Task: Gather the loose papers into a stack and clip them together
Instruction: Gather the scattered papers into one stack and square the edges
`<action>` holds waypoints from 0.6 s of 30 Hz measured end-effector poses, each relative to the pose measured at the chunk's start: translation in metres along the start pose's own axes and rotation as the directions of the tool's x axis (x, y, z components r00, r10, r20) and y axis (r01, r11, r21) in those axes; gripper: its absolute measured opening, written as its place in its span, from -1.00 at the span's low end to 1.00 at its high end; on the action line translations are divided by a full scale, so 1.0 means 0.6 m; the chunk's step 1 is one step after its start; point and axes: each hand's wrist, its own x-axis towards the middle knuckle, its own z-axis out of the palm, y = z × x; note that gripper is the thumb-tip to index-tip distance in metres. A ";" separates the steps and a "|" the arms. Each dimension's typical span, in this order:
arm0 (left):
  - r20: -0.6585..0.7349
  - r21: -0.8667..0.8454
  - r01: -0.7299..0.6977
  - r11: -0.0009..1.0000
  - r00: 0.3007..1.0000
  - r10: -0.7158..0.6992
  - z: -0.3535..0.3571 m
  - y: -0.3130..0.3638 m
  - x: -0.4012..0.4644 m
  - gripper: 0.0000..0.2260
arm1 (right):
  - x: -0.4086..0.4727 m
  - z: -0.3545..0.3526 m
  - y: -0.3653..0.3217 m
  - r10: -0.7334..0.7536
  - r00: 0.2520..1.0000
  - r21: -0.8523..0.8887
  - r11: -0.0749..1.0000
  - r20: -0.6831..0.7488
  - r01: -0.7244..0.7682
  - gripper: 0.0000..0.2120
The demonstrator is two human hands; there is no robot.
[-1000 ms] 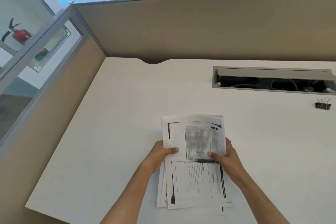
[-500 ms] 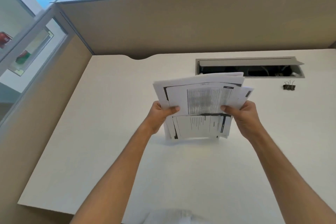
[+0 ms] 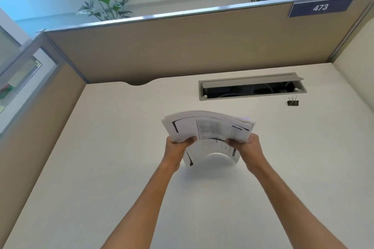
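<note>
A stack of printed white papers (image 3: 210,127) stands on its lower edge on the white desk (image 3: 113,168), bowed into an arch with the top leaning away from me. My left hand (image 3: 176,147) grips its left side and my right hand (image 3: 245,145) grips its right side, thumbs on the front sheet. The sheets' top edges are slightly fanned at the right. A black binder clip (image 3: 293,102) lies on the desk far to the right, apart from both hands.
An open cable tray (image 3: 251,88) is set into the desk behind the papers. Tan cubicle partitions (image 3: 182,46) wall the desk at the back and both sides. A blue sign reading 473 (image 3: 320,7) hangs at upper right. Plants stand beyond the back partition.
The papers went from lying flat on the desk to being lifted upright, then set on their lower edge and bowed. Both hands kept their grip. My view tilted upward.
</note>
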 end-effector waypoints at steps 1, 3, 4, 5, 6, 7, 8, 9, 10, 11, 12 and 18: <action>-0.014 -0.003 0.018 1.000 1.000 -0.018 0.003 -0.005 -0.001 -0.70 | 0.001 -0.003 0.006 0.022 1.000 -0.009 1.000 -0.004 -0.022 -0.80; -0.057 -0.006 0.068 0.998 0.996 -0.068 0.010 -0.015 0.000 -0.70 | 0.001 -0.006 0.019 0.078 0.997 -0.047 0.996 0.001 -0.078 -0.88; -0.086 -0.013 0.087 0.996 0.992 -0.087 0.013 -0.020 0.004 -0.71 | 0.000 -0.007 0.023 0.098 0.995 -0.075 0.992 0.012 -0.097 -0.89; -0.110 -0.020 0.104 0.994 0.988 -0.105 0.017 -0.022 0.006 -0.74 | 0.001 -0.011 0.027 0.098 0.995 -0.106 0.990 0.025 -0.095 -0.87; -0.126 -0.033 0.112 0.993 0.985 -0.115 0.021 -0.020 0.009 -0.75 | 0.001 -0.017 0.026 0.086 0.996 -0.131 0.988 0.034 -0.081 -0.84; -0.141 -0.061 0.127 0.990 0.981 -0.134 0.023 -0.020 0.012 -0.71 | 0.000 -0.025 0.023 0.073 0.997 -0.143 0.987 0.032 -0.068 -0.80; -0.153 -0.116 0.143 0.983 0.975 -0.160 0.024 -0.019 0.016 -0.64 | 0.000 -0.037 0.018 0.062 0.998 -0.142 0.988 0.016 -0.059 -0.76; -0.165 -0.188 0.167 0.968 0.966 -0.199 0.024 -0.019 0.019 -0.55 | -0.002 -0.052 0.016 0.051 0.999 -0.122 0.991 -0.018 -0.053 -0.77; -0.168 -0.258 0.194 0.947 0.956 -0.241 0.022 -0.019 0.022 -0.50 | -0.005 -0.067 0.011 0.047 0.997 -0.066 0.996 -0.068 -0.052 -0.79; -0.154 -0.321 0.219 0.922 0.948 -0.279 0.024 -0.015 0.022 -0.53 | -0.009 -0.080 0.007 0.065 0.992 0.030 0.998 -0.110 -0.062 -0.78; -0.120 -0.382 0.234 0.894 0.947 -0.299 0.028 -0.008 0.018 -0.64 | -0.014 -0.090 0.005 0.094 0.988 0.141 0.987 -0.120 -0.077 -0.72; 0.095 -0.470 0.341 0.814 0.937 -0.337 0.071 -0.012 0.003 -0.55 | -0.023 -0.053 -0.015 0.141 0.990 0.438 0.889 0.011 -0.132 -0.67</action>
